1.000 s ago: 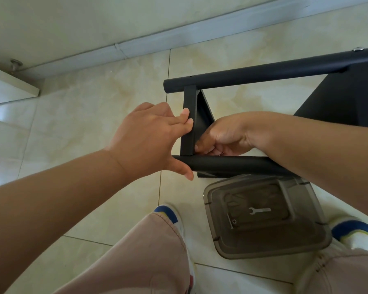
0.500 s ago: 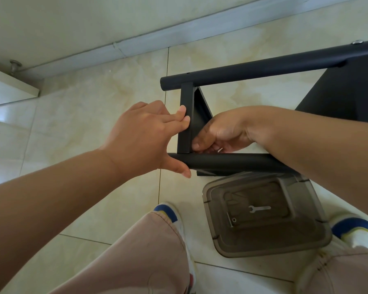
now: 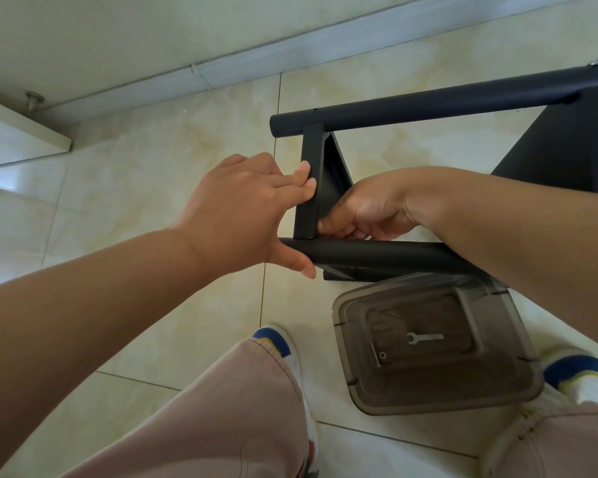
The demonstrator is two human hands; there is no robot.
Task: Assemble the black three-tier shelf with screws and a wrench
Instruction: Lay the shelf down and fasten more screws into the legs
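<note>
While left hand (image 3: 235,215) grips shelf (image 3: 311,188) crossbar edge, right hand (image 3: 363,212) fingers curled inside corner; contents unclear.

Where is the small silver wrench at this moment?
In the head view, the small silver wrench lies flat inside the translucent grey plastic container on the floor at lower right, just below the black shelf frame, untouched by either hand.

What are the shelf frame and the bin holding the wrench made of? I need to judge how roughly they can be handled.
The shelf frame looks like metal tube with a matte black coating: round bars, dull even sheen. The bin looks like smoky translucent plastic: the wrench shows through its wall. Neither is certain from looks alone.
</note>
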